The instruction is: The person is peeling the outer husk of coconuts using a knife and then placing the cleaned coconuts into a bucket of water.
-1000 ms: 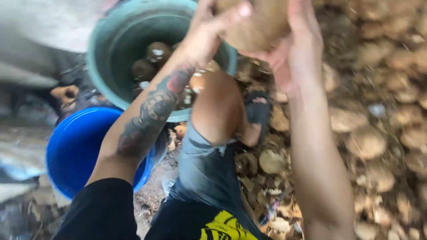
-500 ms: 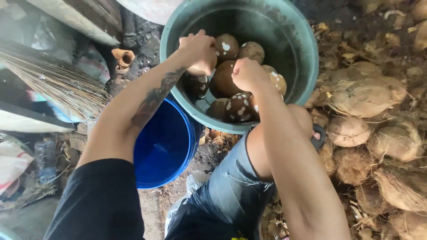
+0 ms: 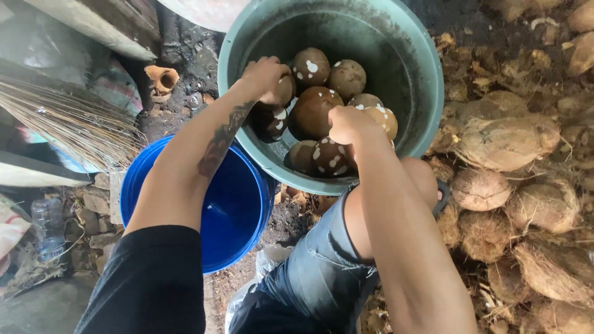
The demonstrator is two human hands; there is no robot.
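Inside the green bucket I see husked coconuts; my left hand and right hand curl closed on them; beside it, a blue bucket.

head cam | looks steeply down from above | close over green bucket and blue bucket

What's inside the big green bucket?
The green bucket holds brown husked coconuts with white flecks. The left hand and right hand rest on them. Anything beneath the top coconuts is covered.
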